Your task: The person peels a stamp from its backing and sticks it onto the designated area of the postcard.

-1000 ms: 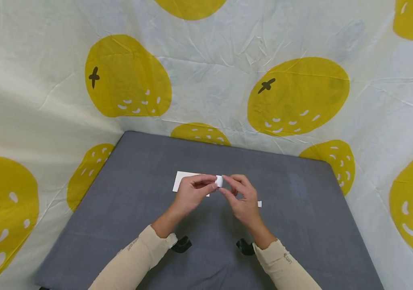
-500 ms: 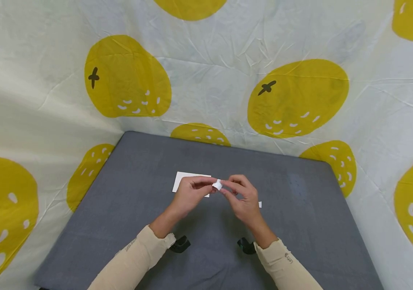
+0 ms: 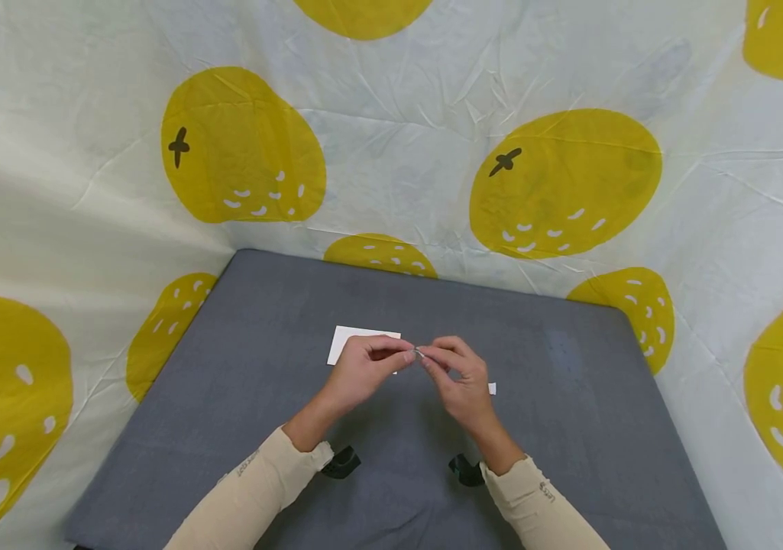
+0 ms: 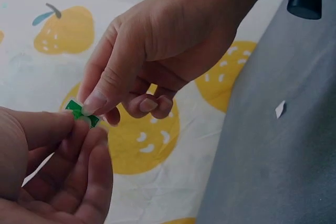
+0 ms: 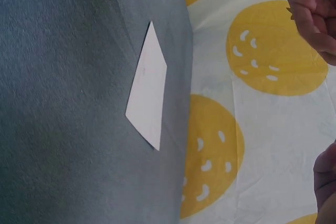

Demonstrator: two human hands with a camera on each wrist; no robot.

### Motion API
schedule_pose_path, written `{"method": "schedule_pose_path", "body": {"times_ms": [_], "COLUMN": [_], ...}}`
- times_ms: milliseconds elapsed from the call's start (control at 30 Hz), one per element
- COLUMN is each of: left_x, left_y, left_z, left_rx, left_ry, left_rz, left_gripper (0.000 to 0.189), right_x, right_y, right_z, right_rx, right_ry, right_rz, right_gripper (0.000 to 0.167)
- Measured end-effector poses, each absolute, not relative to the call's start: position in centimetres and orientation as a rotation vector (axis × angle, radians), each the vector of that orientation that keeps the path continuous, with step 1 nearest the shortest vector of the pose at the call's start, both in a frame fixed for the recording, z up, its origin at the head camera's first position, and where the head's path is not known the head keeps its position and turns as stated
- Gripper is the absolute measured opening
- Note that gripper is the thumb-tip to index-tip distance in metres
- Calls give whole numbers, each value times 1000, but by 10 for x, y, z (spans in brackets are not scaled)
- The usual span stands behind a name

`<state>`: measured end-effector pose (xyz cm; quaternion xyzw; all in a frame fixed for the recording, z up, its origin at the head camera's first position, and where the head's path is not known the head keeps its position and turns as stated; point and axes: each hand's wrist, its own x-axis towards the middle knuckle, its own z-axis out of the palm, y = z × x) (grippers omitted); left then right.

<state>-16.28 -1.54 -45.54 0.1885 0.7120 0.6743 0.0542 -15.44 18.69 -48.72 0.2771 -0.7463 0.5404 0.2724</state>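
Observation:
Over the middle of the table, a small thin square piece (image 3: 419, 352), perhaps a sticker, is held between both hands and appears edge-on in the head view. In the left wrist view its green face with a pale border (image 4: 73, 106) shows, partly covered by fingertips. My left hand (image 3: 360, 372) pinches one side between thumb and fingers. Opposite, the thumb and index finger of my right hand (image 3: 464, 383) pinch the other side, the fingertips almost meeting. At the right edge of the right wrist view, the hands are cut off and the piece is hidden.
A white rectangular card (image 3: 345, 342) lies on the grey table (image 3: 281, 298) behind my left hand. Just right of my right hand lies a small white scrap (image 3: 493, 389). A white cloth with yellow fruit prints (image 3: 405, 168) hangs around the table's back and sides.
The small piece has turned between the fingers, from its white face showing to edge-on in the head view. The fingertips have drawn slightly closer; card and scrap stay put.

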Motion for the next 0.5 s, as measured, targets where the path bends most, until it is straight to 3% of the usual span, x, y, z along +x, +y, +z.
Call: {"method": "schedule_pose_path", "body": {"times_ms": [500], "left_x": [-164], "left_y": [-13], "left_z": [-446], "left_rx": [555], "left_ry": [2356], "left_rz": [1874], "left_gripper": [12], "right_x": [-146], "right_y": [183], "right_z": [-481], "right_rx": [688], "right_ry": [-2071], "right_rz": [1702], "right_gripper": [16]}}
